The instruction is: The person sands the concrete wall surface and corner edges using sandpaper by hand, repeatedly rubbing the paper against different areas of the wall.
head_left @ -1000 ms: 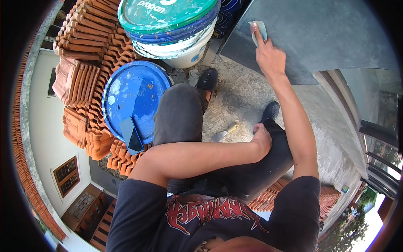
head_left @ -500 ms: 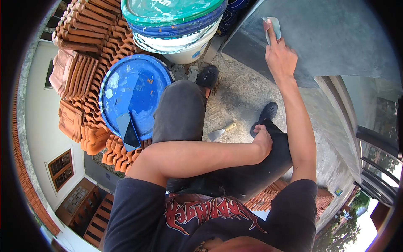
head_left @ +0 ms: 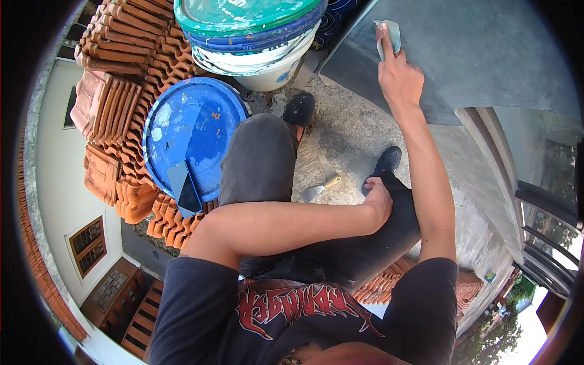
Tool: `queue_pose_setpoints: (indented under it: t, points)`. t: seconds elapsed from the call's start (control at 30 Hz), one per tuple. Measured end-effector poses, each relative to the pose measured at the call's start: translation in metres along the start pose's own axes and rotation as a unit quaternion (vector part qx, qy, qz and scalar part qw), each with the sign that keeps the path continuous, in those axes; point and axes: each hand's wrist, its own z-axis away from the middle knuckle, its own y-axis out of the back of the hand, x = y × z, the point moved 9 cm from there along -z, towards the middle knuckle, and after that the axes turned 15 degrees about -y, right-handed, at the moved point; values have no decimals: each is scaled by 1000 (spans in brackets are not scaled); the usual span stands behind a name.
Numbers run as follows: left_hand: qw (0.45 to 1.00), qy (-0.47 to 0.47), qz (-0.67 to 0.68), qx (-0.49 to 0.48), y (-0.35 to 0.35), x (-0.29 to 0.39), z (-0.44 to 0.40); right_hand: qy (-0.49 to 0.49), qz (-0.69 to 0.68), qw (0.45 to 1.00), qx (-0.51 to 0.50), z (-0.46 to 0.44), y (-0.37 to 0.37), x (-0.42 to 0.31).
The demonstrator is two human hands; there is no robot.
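Observation:
My right hand (head_left: 400,79) holds a thin, pale grey-green sheet (head_left: 394,38), perhaps sandpaper, pressed against the dark grey wall surface (head_left: 468,55) with the fingers stretched over it. My left hand (head_left: 378,201) rests on my right lower leg near the ankle, its fingers curled; whether anything is in them is hidden. On the concrete between my legs lies a scraper (head_left: 321,188) with a pale handle. A phone (head_left: 184,190) lies at the near edge of a blue lid (head_left: 194,134) to the left.
Paint-marked buckets with a green lid (head_left: 249,15) stand at the upper left. Stacked orange roof tiles (head_left: 118,55) fill the left side. My shoes (head_left: 299,109) are on the rough concrete floor (head_left: 340,128). Dark metal frames are at the right.
My right hand and the sheet first moved up and right over the grey surface, then slightly back left. The view has shifted a little. My left hand stays on my leg.

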Motion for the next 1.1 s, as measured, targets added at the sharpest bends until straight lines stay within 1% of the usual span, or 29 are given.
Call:
queue_pose_setpoints:
  t: [0.13, 0.23, 0.3, 0.4, 0.5, 0.6, 0.7, 0.83, 0.93, 1.0, 1.1]
  points:
    - [1000, 9, 13, 19, 3, -3, 0, 7, 17, 1000, 17, 12, -6, 10]
    - [1000, -8, -5, -7, 3, 1, -1, 17, 11, 1000, 10, 13, -8, 12]
    - [1000, 10, -3, -12, 2, -4, 0, 13, 10, 1000, 8, 11, -9, 6]
    - [1000, 6, -13, -13, 0, -4, 3, -10, 51, 998, -21, 7, -19, 4]
    - [1000, -8, 4, 0, -2, 2, -4, -12, 44, 998, -36, 7, -10, 9]
    - [1000, -20, 13, -1, -10, 8, -14, 16, 2, 999, 44, 18, -4, 20]
    - [1000, -18, 7, -7, -13, 10, -15, 18, -4, 999, 39, 19, -5, 27]
    - [999, 11, -28, -39, -9, 0, -4, 11, -15, 998, 52, 1, 4, 5]
    - [998, 11, -26, -52, -14, -3, -5, 4, -21, 998, 64, -10, 20, -10]
    - [999, -3, -23, -37, -14, 1, -4, 4, -20, 998, 65, -10, 24, -9]
    - [1000, -13, -11, -11, -11, 6, -6, -8, 9, 999, 39, 1, 20, 9]
